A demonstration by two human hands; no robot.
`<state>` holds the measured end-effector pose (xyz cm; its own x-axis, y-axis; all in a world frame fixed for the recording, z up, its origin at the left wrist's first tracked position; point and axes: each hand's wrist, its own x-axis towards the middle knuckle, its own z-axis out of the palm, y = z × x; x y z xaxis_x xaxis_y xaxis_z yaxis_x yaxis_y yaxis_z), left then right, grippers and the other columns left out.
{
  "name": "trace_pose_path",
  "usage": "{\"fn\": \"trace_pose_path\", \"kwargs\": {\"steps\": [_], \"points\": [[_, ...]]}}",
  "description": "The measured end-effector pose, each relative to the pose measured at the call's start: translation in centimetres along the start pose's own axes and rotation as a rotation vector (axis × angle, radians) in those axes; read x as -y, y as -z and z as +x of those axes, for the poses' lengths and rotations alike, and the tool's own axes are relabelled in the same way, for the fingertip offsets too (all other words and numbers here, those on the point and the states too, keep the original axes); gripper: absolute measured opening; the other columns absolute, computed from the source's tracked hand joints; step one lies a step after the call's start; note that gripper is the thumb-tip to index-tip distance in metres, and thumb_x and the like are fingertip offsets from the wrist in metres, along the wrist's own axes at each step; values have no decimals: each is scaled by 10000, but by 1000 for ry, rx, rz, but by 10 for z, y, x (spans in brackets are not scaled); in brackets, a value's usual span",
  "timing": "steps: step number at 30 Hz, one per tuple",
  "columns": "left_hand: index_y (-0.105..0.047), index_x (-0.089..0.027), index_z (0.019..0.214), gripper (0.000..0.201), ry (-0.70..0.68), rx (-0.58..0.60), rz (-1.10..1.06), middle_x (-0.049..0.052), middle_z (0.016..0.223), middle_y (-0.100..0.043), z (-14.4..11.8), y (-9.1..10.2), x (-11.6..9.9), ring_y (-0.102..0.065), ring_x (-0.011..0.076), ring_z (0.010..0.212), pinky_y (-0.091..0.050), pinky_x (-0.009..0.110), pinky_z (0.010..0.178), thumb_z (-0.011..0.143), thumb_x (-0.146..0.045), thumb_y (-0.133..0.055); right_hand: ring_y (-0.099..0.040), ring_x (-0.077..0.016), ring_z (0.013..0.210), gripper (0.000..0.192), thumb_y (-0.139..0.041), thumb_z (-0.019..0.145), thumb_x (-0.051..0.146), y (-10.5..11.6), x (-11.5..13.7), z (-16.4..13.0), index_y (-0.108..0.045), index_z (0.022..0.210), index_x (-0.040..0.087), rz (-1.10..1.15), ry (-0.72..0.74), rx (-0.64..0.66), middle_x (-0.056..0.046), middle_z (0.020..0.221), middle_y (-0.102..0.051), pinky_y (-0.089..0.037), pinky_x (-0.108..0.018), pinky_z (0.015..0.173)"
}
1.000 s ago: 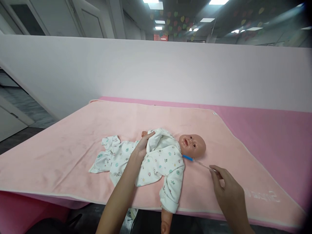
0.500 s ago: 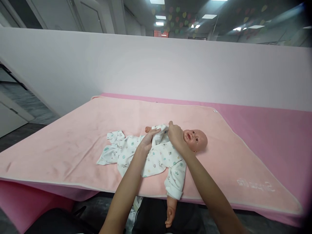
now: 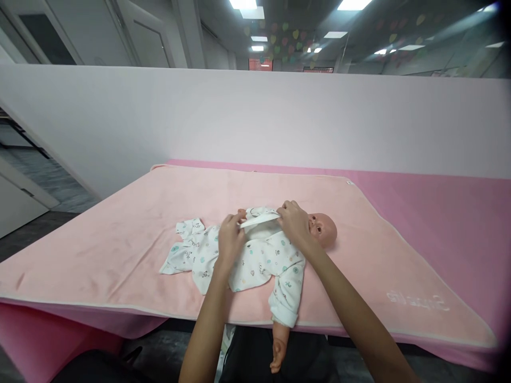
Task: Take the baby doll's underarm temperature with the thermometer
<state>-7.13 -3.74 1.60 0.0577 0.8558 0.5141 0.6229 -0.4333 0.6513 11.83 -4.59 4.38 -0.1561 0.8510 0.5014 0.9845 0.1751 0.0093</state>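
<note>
A baby doll point(image 3: 324, 230) lies on its back with its head to the right. It wears a white baby shirt point(image 3: 261, 260) with small printed figures, and matching baby trousers point(image 3: 187, 247) cover its legs. My left hand point(image 3: 231, 234) pinches the shirt's front edge near the waist. Close to the doll's neck, my right hand point(image 3: 294, 221) grips the same edge, which is stretched taut between both hands. One doll arm point(image 3: 280, 346) hangs over the table's front edge. The other arm is mostly hidden behind the raised cloth.
A peach blanket point(image 3: 131, 229) with a pale border lies under the doll. Beneath it shows a pink cover point(image 3: 451, 213). Behind stands a low white partition wall point(image 3: 255, 117) with glass above. Dark fabric point(image 3: 279, 356) is below the front edge.
My left hand has gone from flat with fingers extended to pinching the shirt edge. The edge is now pulled straight between my hands. My right hand has shifted slightly right, and the view has tilted up.
</note>
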Motion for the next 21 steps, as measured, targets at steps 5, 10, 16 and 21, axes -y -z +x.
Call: {"fn": "trace_pose_path", "kwargs": {"steps": [5,10,16,21], "points": [[-656,-241,988,459,-136,10,162,42,821,-584,-23,42,-10,-557,187,777,-439,292,692,669,-36,-398,-498,-158,837,202,-482,757,58,2,-15,-32,-622,751,204,89,95,-221,-21,860,-608,-300,-391,954],[-591,-274,1113,404,-172,733,20,12,780,-644,-18,61,-34,-595,155,650,-443,231,569,739,-158,-494,-481,-208,1040,226,-475,717,44,-4,-24,-62,-626,760,207,89,113,-306,-42,1049,-603,-188,-500,1039],[-574,-181,1048,295,-101,272,165,100,1010,-615,38,-19,-18,-553,217,975,-376,354,898,855,-332,-409,-486,-216,1061,176,-492,736,109,-9,-33,-73,-632,777,207,185,133,-282,-45,1049,-606,-243,-481,1023],[-540,-136,937,399,8,378,404,136,1002,-574,47,-62,14,-526,268,989,-270,472,961,837,-495,-398,-549,-171,940,163,-479,813,217,-11,-62,-63,-642,810,212,376,-7,-387,-38,964,-635,-339,-397,974]]}}
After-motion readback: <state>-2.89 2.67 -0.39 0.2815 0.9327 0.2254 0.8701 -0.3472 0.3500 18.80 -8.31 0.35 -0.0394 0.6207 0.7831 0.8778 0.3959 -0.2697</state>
